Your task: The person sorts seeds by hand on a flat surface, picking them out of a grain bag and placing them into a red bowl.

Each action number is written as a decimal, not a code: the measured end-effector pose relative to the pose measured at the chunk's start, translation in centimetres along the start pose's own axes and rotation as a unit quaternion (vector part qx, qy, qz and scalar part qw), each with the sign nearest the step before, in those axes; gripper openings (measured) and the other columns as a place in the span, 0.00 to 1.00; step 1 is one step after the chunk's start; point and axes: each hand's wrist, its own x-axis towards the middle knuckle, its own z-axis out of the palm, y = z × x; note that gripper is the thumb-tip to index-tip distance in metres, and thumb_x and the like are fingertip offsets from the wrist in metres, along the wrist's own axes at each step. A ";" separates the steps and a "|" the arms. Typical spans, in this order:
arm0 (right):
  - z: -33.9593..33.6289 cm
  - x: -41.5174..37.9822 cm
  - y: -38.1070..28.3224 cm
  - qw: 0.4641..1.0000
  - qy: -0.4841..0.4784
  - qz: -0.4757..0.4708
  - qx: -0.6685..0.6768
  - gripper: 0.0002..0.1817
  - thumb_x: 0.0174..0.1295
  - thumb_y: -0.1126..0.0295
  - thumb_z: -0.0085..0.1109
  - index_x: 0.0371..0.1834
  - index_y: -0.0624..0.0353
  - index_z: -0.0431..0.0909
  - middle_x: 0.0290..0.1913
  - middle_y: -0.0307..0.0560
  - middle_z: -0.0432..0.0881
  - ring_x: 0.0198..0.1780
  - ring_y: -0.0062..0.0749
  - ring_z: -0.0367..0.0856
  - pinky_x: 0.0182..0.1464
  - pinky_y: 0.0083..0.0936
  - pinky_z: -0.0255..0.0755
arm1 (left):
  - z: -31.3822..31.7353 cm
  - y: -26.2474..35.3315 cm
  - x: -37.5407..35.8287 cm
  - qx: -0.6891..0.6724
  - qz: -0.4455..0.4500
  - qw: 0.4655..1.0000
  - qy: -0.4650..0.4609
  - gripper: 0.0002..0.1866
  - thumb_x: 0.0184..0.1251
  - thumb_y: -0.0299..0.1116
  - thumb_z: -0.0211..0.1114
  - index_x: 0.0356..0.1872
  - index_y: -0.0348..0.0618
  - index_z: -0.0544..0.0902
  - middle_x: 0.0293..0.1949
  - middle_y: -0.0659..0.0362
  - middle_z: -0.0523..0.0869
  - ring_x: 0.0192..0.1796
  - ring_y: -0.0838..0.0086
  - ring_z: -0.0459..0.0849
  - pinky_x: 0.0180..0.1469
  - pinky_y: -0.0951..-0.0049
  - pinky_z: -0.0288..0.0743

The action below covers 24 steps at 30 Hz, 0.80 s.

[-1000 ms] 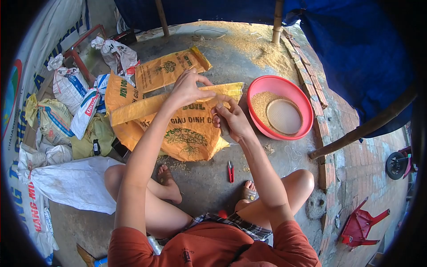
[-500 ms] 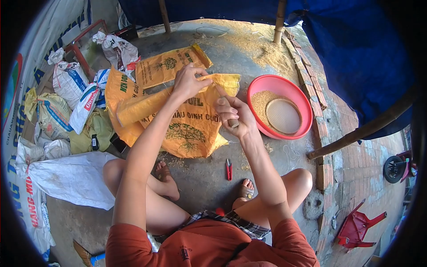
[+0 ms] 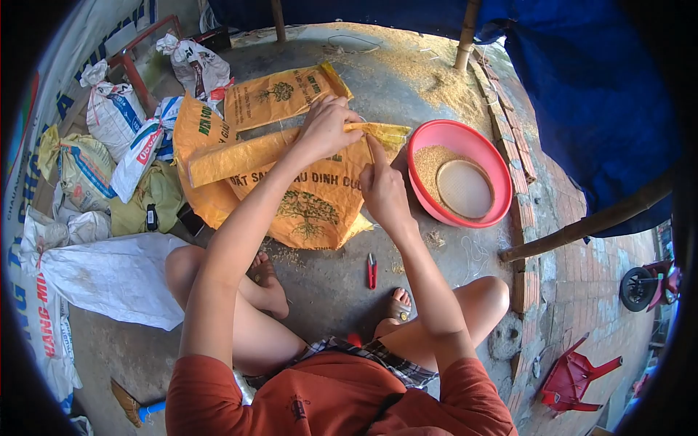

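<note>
My left hand (image 3: 329, 129) is closed on the folded top edge of an orange printed sack (image 3: 309, 207), which lies before me with a tree picture on it. My right hand (image 3: 383, 190) is turned knuckles up, its index finger reaching to that fold, the other fingers curled. The wooden-handled tool in its grip is hidden now; its handle end shows in the earlier view. On the floor nearer me lie small red-handled snips (image 3: 372, 272). A second orange sack (image 3: 276, 94) lies flat behind the first.
A pink basin (image 3: 502, 174) to the right holds grain and a round sieve (image 3: 465, 189). Tied bags (image 3: 116, 120) and a white sack (image 3: 116, 276) crowd the left. Bamboo poles (image 3: 592, 218) support a blue tarp (image 3: 582, 94). An overturned red stool (image 3: 574, 376) lies lower right.
My right hand has rotated from palm up, with the tool handle showing, to knuckles up at the sack's edge. My left hand keeps its hold, and the view has shifted slightly.
</note>
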 end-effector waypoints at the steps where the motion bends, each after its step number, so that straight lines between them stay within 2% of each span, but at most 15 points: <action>1: -0.1 -0.1 -0.2 0.996 0.010 -0.015 -0.082 0.28 0.58 0.74 0.45 0.64 0.62 0.55 0.26 0.67 0.77 0.30 0.59 0.78 0.32 0.43 0.72 | 0.1 0.2 0.0 -0.001 0.000 1.000 0.000 0.14 0.47 0.38 0.67 0.33 0.41 0.85 0.32 0.53 0.77 0.45 0.62 0.74 0.51 0.63 0.65; 2: 0.1 -0.1 0.2 0.996 0.010 -0.014 -0.082 0.28 0.58 0.74 0.45 0.64 0.62 0.55 0.26 0.67 0.77 0.30 0.59 0.78 0.32 0.43 0.72 | 0.2 0.4 -0.1 0.016 0.007 1.000 0.004 0.13 0.48 0.37 0.66 0.33 0.40 0.85 0.32 0.54 0.76 0.45 0.62 0.73 0.51 0.63 0.64; 4: 0.1 0.2 0.6 0.996 0.029 -0.053 -0.068 0.28 0.60 0.72 0.43 0.66 0.58 0.55 0.23 0.58 0.78 0.22 0.47 0.78 0.25 0.37 0.72 | 0.2 0.8 -0.3 0.032 0.014 0.999 0.007 0.13 0.48 0.36 0.66 0.33 0.39 0.84 0.32 0.54 0.75 0.45 0.63 0.72 0.51 0.64 0.63; 5: -0.4 0.3 0.7 0.996 0.029 -0.052 -0.068 0.28 0.60 0.72 0.43 0.66 0.58 0.55 0.23 0.58 0.78 0.22 0.47 0.78 0.25 0.37 0.72 | 0.3 0.9 -0.4 0.039 0.020 0.999 0.021 0.12 0.48 0.35 0.66 0.33 0.39 0.84 0.32 0.54 0.75 0.44 0.62 0.72 0.50 0.64 0.63; 6: -1.6 0.7 -0.2 0.979 -0.050 0.087 0.177 0.27 0.62 0.70 0.42 0.66 0.55 0.55 0.21 0.52 0.76 0.18 0.37 0.74 0.20 0.31 0.69 | 0.3 1.0 -0.4 0.047 0.026 0.998 0.036 0.12 0.48 0.35 0.65 0.33 0.39 0.84 0.32 0.54 0.75 0.44 0.62 0.72 0.50 0.64 0.64; 7: -2.5 0.9 -0.7 0.878 -0.125 0.217 0.407 0.26 0.63 0.69 0.41 0.67 0.52 0.55 0.20 0.47 0.75 0.14 0.28 0.70 0.15 0.25 0.67 | 0.3 1.0 -0.3 0.048 0.027 0.998 0.036 0.12 0.48 0.35 0.65 0.33 0.39 0.84 0.32 0.54 0.75 0.44 0.62 0.72 0.50 0.64 0.64; 8: -2.7 1.0 -0.6 0.772 -0.131 0.250 0.569 0.23 0.67 0.68 0.36 0.66 0.48 0.59 0.22 0.42 0.68 0.13 0.16 0.59 0.10 0.14 0.58 | 0.3 1.0 -0.3 0.046 0.027 0.998 0.041 0.12 0.49 0.34 0.65 0.32 0.39 0.84 0.33 0.54 0.75 0.44 0.62 0.72 0.50 0.64 0.64; 13: -3.0 0.9 -0.8 0.799 -0.131 0.253 0.529 0.23 0.65 0.69 0.38 0.66 0.48 0.59 0.22 0.43 0.70 0.13 0.19 0.63 0.11 0.16 0.62 | 0.3 0.5 -0.2 0.017 0.022 0.999 0.032 0.11 0.49 0.34 0.65 0.32 0.38 0.84 0.33 0.55 0.75 0.45 0.63 0.71 0.50 0.64 0.63; 19: -2.6 0.7 -0.7 0.831 -0.131 0.259 0.475 0.24 0.64 0.69 0.40 0.65 0.48 0.60 0.22 0.45 0.72 0.14 0.22 0.67 0.13 0.20 0.66 | 0.1 0.9 -0.2 0.056 0.015 0.998 0.010 0.10 0.50 0.33 0.63 0.33 0.40 0.84 0.35 0.54 0.77 0.46 0.65 0.71 0.52 0.64 0.62; 20: -1.6 0.5 -0.1 0.936 -0.094 0.164 0.297 0.26 0.62 0.70 0.41 0.66 0.49 0.59 0.21 0.47 0.74 0.17 0.25 0.71 0.17 0.24 0.69 | 0.1 0.8 -0.1 0.061 0.015 0.998 0.014 0.11 0.50 0.33 0.64 0.33 0.40 0.84 0.35 0.54 0.76 0.46 0.65 0.72 0.52 0.64 0.62; 21: -0.8 0.3 0.1 0.991 -0.053 0.061 0.102 0.28 0.59 0.71 0.43 0.67 0.49 0.57 0.21 0.48 0.76 0.19 0.28 0.76 0.21 0.28 0.72 | 0.1 0.7 -0.1 0.065 0.016 0.998 0.017 0.11 0.50 0.34 0.64 0.33 0.40 0.84 0.35 0.54 0.76 0.47 0.65 0.72 0.53 0.64 0.62; 22: -0.5 0.1 0.3 0.994 -0.009 -0.045 -0.098 0.30 0.57 0.72 0.44 0.67 0.50 0.56 0.20 0.50 0.78 0.22 0.32 0.80 0.25 0.32 0.75 | 0.2 0.6 0.0 0.064 0.017 0.998 0.017 0.11 0.50 0.34 0.64 0.33 0.40 0.84 0.35 0.54 0.76 0.47 0.65 0.72 0.53 0.64 0.62; 23: -0.7 0.0 0.5 0.994 -0.008 -0.044 -0.097 0.30 0.57 0.72 0.44 0.67 0.50 0.56 0.20 0.50 0.78 0.22 0.32 0.80 0.25 0.32 0.75 | 0.3 0.3 0.0 0.040 0.014 0.999 0.007 0.11 0.50 0.34 0.64 0.33 0.40 0.84 0.35 0.54 0.76 0.47 0.64 0.72 0.53 0.63 0.62; 24: -1.6 0.0 -0.3 0.998 -0.052 0.035 0.032 0.30 0.57 0.73 0.43 0.67 0.51 0.56 0.20 0.50 0.77 0.21 0.31 0.79 0.24 0.31 0.74 | 0.0 0.2 0.0 0.018 0.009 1.000 -0.002 0.11 0.50 0.34 0.64 0.33 0.40 0.84 0.35 0.54 0.76 0.47 0.64 0.72 0.54 0.63 0.63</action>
